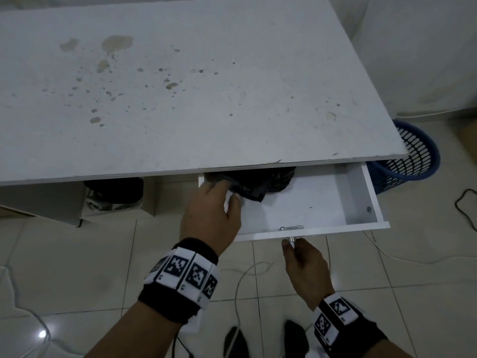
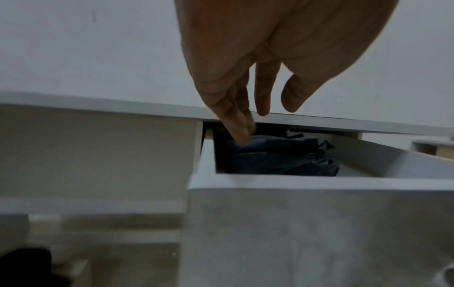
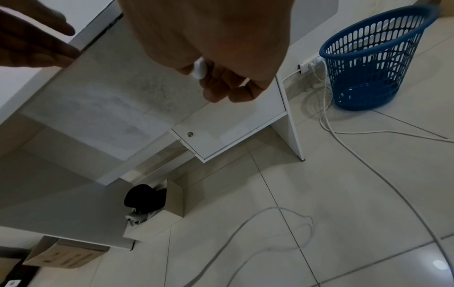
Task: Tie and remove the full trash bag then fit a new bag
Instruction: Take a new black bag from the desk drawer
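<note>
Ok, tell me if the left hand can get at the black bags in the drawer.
Probably yes. The drawer is pulled out, the right hand holds its handle, and the left hand is already inside, fingertips touching the black bags. Only the desktop overhangs them.

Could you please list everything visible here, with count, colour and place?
desk: one, white, stained top, filling the upper head view.
drawer: one, white, pulled open under the desk's right end.
drawer handle: one, silver, on the drawer front.
bags: a crumpled pile, black, at the drawer's back; number unclear.
basket: one, blue, mesh, on the floor beside the desk, no liner in it.
cables: several, white, across the tiled floor.
cardboard box: one, brown, on the floor under the desk.
left hand: one, in the drawer, fingers touching the bags.
right hand: one, gripping the drawer handle.
</note>
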